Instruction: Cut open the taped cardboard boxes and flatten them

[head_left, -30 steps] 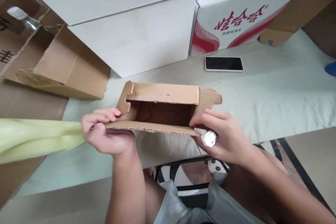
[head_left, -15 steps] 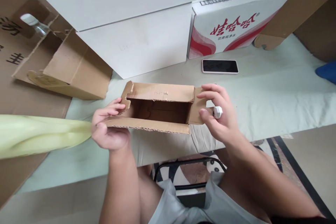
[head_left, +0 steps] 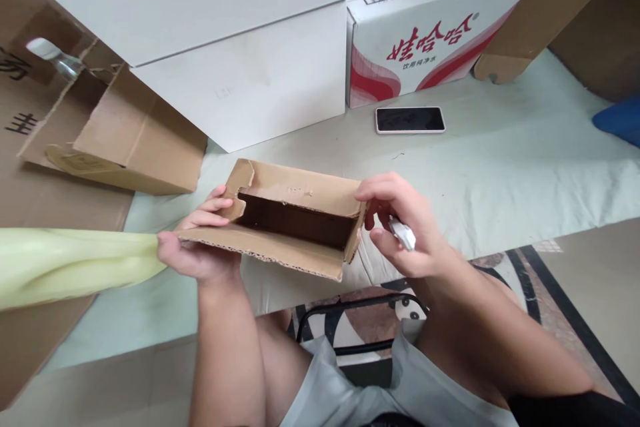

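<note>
Far left, a pale yellow-green thing (head_left: 75, 267) ran out of view, so no clue what it was. Behind it, a clear bottle (head_left: 53, 53) with a white cap poked up by an open brown carton (head_left: 135, 127); the carton hid its lower part.

The left hand (head_left: 205, 240) was clamped on the small cardboard box (head_left: 290, 255), fingers over the end flap, thumb by the near flap, palm mostly tucked out of sight. The box sat between both hands at the near side of the cloth-covered surface (head_left: 525, 160), mouth up, inside too dark to make out much. Couldn't tell if its bottom touched the cloth. White boxes (head_left: 280, 73) blocked off the back, top ones cropped.

The right hand (head_left: 400, 227) was curled around a white object (head_left: 403, 233), mostly covered, with a fingertip at the box's right end; couldn't tell if it pinched the cardboard. Past it lay a phone (head_left: 410, 120), dark screen up, in front of a red-and-white carton (head_left: 425, 53). A blue thing (head_left: 620, 121) got chopped off at the right edge.
</note>
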